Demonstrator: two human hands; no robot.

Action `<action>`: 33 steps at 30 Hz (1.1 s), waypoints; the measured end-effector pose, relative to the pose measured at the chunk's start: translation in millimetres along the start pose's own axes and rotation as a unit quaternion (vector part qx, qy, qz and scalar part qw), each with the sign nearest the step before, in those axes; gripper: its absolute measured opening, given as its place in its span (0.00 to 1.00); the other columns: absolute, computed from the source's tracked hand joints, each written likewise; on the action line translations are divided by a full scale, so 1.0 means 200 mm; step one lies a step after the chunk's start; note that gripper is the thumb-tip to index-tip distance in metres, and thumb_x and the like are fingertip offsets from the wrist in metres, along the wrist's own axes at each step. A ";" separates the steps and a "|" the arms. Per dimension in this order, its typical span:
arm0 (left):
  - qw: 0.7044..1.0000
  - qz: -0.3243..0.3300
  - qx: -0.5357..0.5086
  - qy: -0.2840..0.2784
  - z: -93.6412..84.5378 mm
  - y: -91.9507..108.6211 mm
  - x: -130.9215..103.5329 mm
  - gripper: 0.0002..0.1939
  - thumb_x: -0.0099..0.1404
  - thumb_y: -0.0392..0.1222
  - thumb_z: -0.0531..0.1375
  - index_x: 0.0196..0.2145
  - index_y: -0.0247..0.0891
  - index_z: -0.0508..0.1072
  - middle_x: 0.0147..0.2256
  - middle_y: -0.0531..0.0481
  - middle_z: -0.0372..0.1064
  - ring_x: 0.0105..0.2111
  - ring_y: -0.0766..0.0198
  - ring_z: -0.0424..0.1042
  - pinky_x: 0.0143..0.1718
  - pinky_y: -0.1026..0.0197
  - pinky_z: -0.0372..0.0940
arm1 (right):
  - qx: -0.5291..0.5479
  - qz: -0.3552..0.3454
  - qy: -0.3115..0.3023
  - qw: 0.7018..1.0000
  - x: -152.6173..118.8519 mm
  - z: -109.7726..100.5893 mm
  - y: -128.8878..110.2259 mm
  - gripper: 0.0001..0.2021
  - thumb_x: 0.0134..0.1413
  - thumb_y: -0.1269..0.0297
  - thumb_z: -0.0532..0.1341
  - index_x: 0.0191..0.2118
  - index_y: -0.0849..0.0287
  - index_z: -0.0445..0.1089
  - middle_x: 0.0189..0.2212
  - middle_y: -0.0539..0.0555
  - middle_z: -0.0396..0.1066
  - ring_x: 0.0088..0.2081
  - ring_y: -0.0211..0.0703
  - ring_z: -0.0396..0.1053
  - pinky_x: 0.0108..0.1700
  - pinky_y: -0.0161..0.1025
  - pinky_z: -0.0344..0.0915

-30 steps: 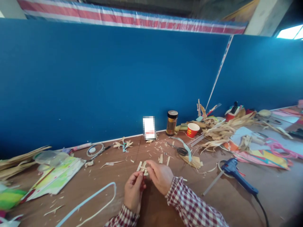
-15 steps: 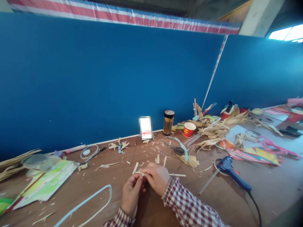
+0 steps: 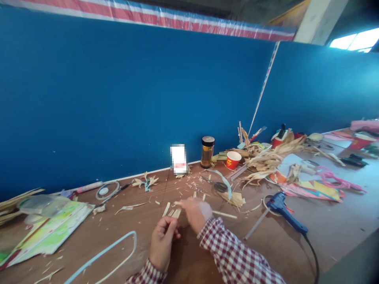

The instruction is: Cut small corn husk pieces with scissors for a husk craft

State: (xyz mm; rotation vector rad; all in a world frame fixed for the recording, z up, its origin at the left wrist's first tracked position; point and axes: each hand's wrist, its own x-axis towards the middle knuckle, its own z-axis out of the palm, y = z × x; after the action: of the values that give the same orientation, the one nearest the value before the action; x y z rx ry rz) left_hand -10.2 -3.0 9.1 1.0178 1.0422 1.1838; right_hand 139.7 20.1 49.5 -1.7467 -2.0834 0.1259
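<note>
My left hand (image 3: pixel 164 240) pinches a short pale strip of corn husk (image 3: pixel 177 213) between thumb and forefinger, its free end pointing away from me. Just right of it, my right hand (image 3: pixel 197 213) is held over the table, slightly blurred, with its fingers together and pointing left. A tiny pale bit shows at those fingertips, too small to make out. Near the hands lie loose cut husk strips (image 3: pixel 166 209), and a longer thin strip (image 3: pixel 225 214) lies beside the right wrist.
Black-handled scissors (image 3: pixel 219 186) lie beyond the hands among scraps. A blue glue gun (image 3: pixel 282 209) rests at right, near dried husks (image 3: pixel 263 159). A red paper cup (image 3: pixel 233 160) and a lidded jar (image 3: pixel 207 153) stand at the back. A bent blue-white strip (image 3: pixel 103 250) lies left.
My hands have come apart; the right has moved away from the left's fingertips. The husk strip in my left hand now shows more fully. The view has shifted slightly.
</note>
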 end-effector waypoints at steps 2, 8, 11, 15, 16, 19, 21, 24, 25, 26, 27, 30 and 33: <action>0.998 0.021 0.032 -0.044 0.01 0.00 -0.02 0.10 0.55 0.45 0.60 0.23 0.34 0.69 0.21 0.53 0.64 0.20 0.69 0.63 0.23 0.66 0.61 | -0.042 0.075 0.026 0.996 0.03 -0.03 0.09 0.13 0.55 0.69 0.51 0.41 0.49 0.70 0.31 0.52 0.71 0.33 0.43 0.66 0.31 0.35 0.59; 0.995 -0.042 -0.054 0.066 0.01 -0.01 0.02 0.14 0.49 0.48 0.63 0.26 0.33 0.71 0.21 0.53 0.64 0.19 0.71 0.61 0.20 0.68 0.60 | 0.100 -0.013 0.080 0.992 -0.01 -0.08 0.02 0.17 0.59 0.66 0.46 0.53 0.55 0.59 0.38 0.54 0.72 0.39 0.40 0.68 0.41 0.34 0.60; 0.991 -0.050 -0.091 0.083 -0.01 -0.01 0.05 0.16 0.46 0.48 0.65 0.27 0.32 0.72 0.19 0.54 0.63 0.19 0.72 0.61 0.20 0.69 0.61 | 0.181 -0.054 -0.001 0.982 -0.06 -0.06 -0.11 0.20 0.59 0.65 0.46 0.57 0.59 0.49 0.33 0.51 0.74 0.34 0.39 0.70 0.35 0.33 0.61; 0.992 -0.039 -0.094 0.073 -0.02 -0.02 0.04 0.16 0.45 0.46 0.66 0.29 0.33 0.73 0.22 0.53 0.65 0.20 0.72 0.62 0.20 0.69 0.61 | 0.186 -0.023 -0.046 0.981 -0.07 -0.04 -0.14 0.20 0.57 0.65 0.49 0.56 0.59 0.50 0.32 0.51 0.74 0.36 0.42 0.70 0.35 0.34 0.59; 0.993 -0.038 -0.089 0.071 -0.02 -0.03 0.04 0.16 0.46 0.46 0.66 0.30 0.33 0.73 0.23 0.52 0.66 0.21 0.71 0.62 0.21 0.69 0.61 | 0.187 -0.015 -0.054 0.981 -0.06 -0.03 -0.13 0.20 0.56 0.64 0.50 0.55 0.59 0.51 0.32 0.51 0.74 0.36 0.42 0.70 0.36 0.34 0.59; 0.996 -0.034 -0.067 0.055 -0.01 -0.04 0.03 0.14 0.48 0.46 0.64 0.31 0.33 0.74 0.24 0.52 0.67 0.22 0.70 0.62 0.21 0.69 0.61 | 0.202 -0.010 -0.079 0.976 -0.05 -0.02 -0.09 0.18 0.55 0.64 0.52 0.52 0.57 0.55 0.31 0.50 0.74 0.36 0.41 0.70 0.36 0.33 0.59; 0.997 -0.028 -0.056 0.042 -0.01 -0.04 0.03 0.13 0.50 0.46 0.63 0.31 0.33 0.74 0.24 0.52 0.66 0.22 0.70 0.62 0.21 0.69 0.61 | 0.214 -0.013 -0.094 0.972 -0.04 -0.01 -0.07 0.18 0.53 0.64 0.53 0.51 0.56 0.56 0.29 0.49 0.74 0.35 0.40 0.70 0.35 0.33 0.59; 0.998 -0.028 -0.048 0.038 -0.01 -0.04 0.03 0.13 0.50 0.46 0.63 0.30 0.34 0.73 0.23 0.52 0.66 0.22 0.70 0.62 0.20 0.70 0.60 | 0.226 -0.005 -0.102 0.969 -0.05 0.00 -0.06 0.16 0.52 0.65 0.55 0.48 0.56 0.58 0.24 0.47 0.73 0.33 0.40 0.70 0.34 0.32 0.59; 0.998 -0.030 -0.047 0.039 -0.01 -0.04 0.03 0.13 0.50 0.46 0.63 0.29 0.34 0.73 0.23 0.52 0.65 0.22 0.70 0.61 0.20 0.70 0.60 | 0.226 -0.003 -0.100 0.969 -0.05 0.01 -0.06 0.15 0.52 0.65 0.55 0.47 0.56 0.59 0.25 0.47 0.73 0.32 0.40 0.69 0.33 0.32 0.58; 0.998 -0.032 -0.048 0.040 -0.01 -0.04 0.03 0.13 0.50 0.46 0.63 0.29 0.34 0.73 0.23 0.52 0.65 0.21 0.71 0.61 0.20 0.70 0.60 | 0.224 -0.003 -0.096 0.970 -0.05 0.02 -0.06 0.13 0.51 0.66 0.55 0.45 0.56 0.60 0.26 0.47 0.73 0.32 0.39 0.69 0.32 0.31 0.58; 0.997 -0.033 -0.051 0.041 -0.01 -0.04 0.03 0.13 0.50 0.46 0.63 0.29 0.34 0.73 0.23 0.53 0.65 0.21 0.71 0.61 0.20 0.70 0.60 | 0.221 -0.006 -0.088 0.971 -0.05 0.02 -0.06 0.11 0.51 0.65 0.56 0.42 0.56 0.62 0.27 0.47 0.73 0.32 0.39 0.69 0.32 0.31 0.58; 0.996 -0.039 -0.059 0.050 0.00 -0.03 0.03 0.14 0.49 0.47 0.64 0.29 0.33 0.72 0.22 0.53 0.65 0.21 0.71 0.61 0.20 0.70 0.60 | 0.216 -0.021 -0.057 0.974 -0.05 0.03 -0.07 0.05 0.51 0.65 0.57 0.35 0.55 0.66 0.30 0.48 0.72 0.33 0.38 0.68 0.33 0.30 0.57; 0.994 -0.051 -0.070 0.067 0.00 -0.02 0.03 0.16 0.47 0.47 0.65 0.31 0.33 0.72 0.22 0.54 0.65 0.20 0.72 0.60 0.19 0.70 0.59 | 0.211 -0.040 -0.029 0.976 -0.05 0.00 -0.08 0.07 0.55 0.63 0.54 0.32 0.56 0.67 0.29 0.48 0.71 0.33 0.37 0.67 0.33 0.30 0.57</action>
State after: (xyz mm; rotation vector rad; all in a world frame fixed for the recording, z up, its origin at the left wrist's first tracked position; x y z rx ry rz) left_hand -9.3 1.6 4.2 0.7760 1.0858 1.2360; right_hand 125.9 6.5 52.2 -1.4158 -1.9816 0.5596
